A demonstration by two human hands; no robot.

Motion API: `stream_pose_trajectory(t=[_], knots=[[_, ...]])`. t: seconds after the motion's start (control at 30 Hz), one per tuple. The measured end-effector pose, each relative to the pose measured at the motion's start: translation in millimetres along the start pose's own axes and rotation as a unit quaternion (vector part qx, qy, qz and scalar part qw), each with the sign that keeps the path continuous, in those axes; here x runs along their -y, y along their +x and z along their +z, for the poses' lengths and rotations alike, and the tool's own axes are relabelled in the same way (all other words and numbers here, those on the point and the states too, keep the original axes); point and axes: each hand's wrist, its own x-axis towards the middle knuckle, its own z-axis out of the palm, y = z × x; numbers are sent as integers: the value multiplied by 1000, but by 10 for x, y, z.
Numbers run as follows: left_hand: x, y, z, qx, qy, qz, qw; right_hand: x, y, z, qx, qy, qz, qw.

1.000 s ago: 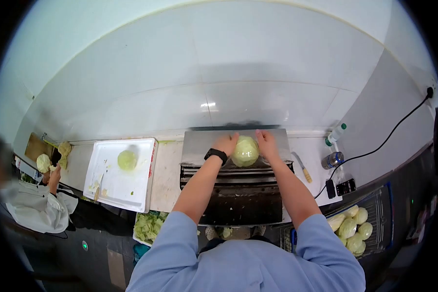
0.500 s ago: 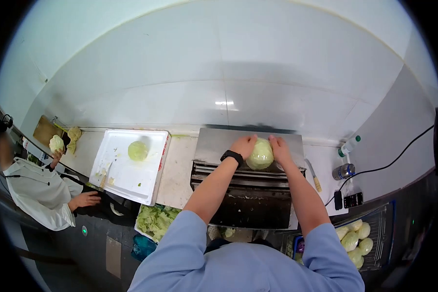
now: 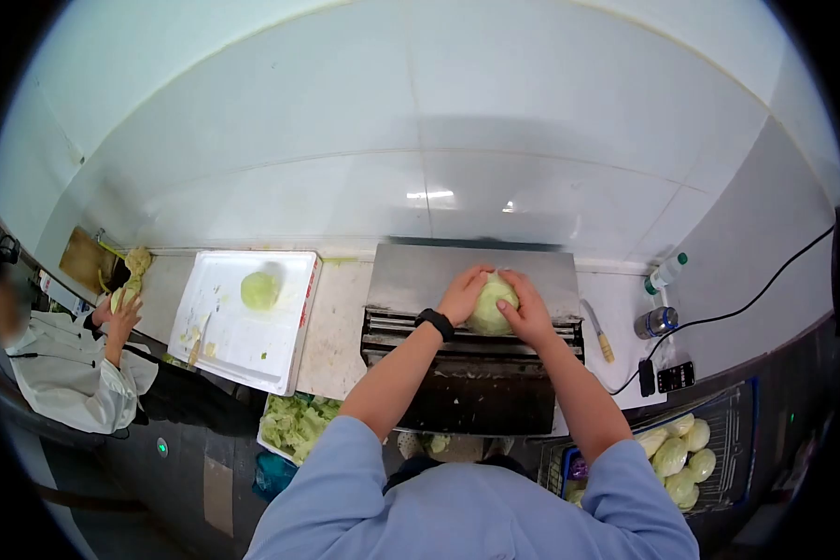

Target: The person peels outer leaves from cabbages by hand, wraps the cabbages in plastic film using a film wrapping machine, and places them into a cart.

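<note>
- At the far left, a co-worker in a white long-sleeved top (image 3: 65, 373) and dark trousers, both hands raised around a pale, rounded vegetable (image 3: 119, 299).
- Just behind, a brown rectangular board (image 3: 84, 259) and a knobbly beige bundle (image 3: 137, 262).
- Next, a shallow white rectangular tray (image 3: 238, 359), with a round pale green cabbage (image 3: 259, 291) toward its back and a light-handled knife (image 3: 196, 347) among scraps near its left edge.
- Below the tray, a heap of loose light green leaves (image 3: 296, 422) beside a crumpled teal plastic bag (image 3: 273, 476).
- In the middle, the left hand (image 3: 463, 297), with a black watch (image 3: 436, 324) on the wrist, fingers curved against the left side of a smooth, rounded pale green cabbage (image 3: 488, 310).
- That held cabbage between both palms, over the front edge of a flat stainless-steel machine top (image 3: 541, 266).
- The right hand (image 3: 529, 310) opposite, fingers around the right side, thumb across the front, fingertips of both hands close together at the top.
- Farther right, a thin knife with a wooden handle (image 3: 599, 331), a clear green-capped bottle (image 3: 665, 273) and a black phone (image 3: 676, 377) with a lit screen.
- Lower right, pale oblong vegetables (image 3: 686, 457) in a blue-edged wire basket (image 3: 737, 434).
</note>
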Motion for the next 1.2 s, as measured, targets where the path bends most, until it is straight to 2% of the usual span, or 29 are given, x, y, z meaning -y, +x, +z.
stream_pose_trajectory(t=[0.13,0.2,0.3,0.4,0.5,0.53,0.6,0.63,0.7,0.73,0.83,0.9,0.93,1.03,1.13,1.2], knots=[[-147,-102,110,-6,10,-14,1000,-350,77,87,31,163,159,973],[-182,-123,71,-7,20,-33,999,-241,99,65,55,202,222,952],[-156,-35,-61,-23,186,-116,975,-145,158,29,70,211,252,942],[-175,-15,-91,-82,348,58,932,-188,145,44,67,227,245,940],[-403,-121,1,-1,286,149,947,-250,114,68,60,191,195,960],[-336,-114,11,-6,235,109,966,-268,108,77,59,167,172,969],[-223,-100,95,-16,127,29,991,-212,62,51,12,-38,138,990],[-198,-71,88,-17,144,36,989,-191,113,30,-14,-141,114,983],[-272,-131,108,-23,177,46,983,58,209,-47,-5,16,110,994],[-252,-131,123,-25,145,43,988,123,241,-84,0,95,108,990],[-187,-126,126,-19,78,5,997,-291,257,63,86,147,301,938],[-180,-98,33,-4,70,-53,996,-252,359,6,100,107,338,930],[-160,-86,24,-2,79,-53,995,-196,381,-27,107,87,357,924],[-109,-74,22,-4,100,-44,994,157,357,-83,-46,40,125,990],[-366,-216,136,-39,87,-34,995,-8,248,29,73,35,166,983],[-319,-193,116,-38,88,-42,994,-181,359,-29,92,12,297,950]])
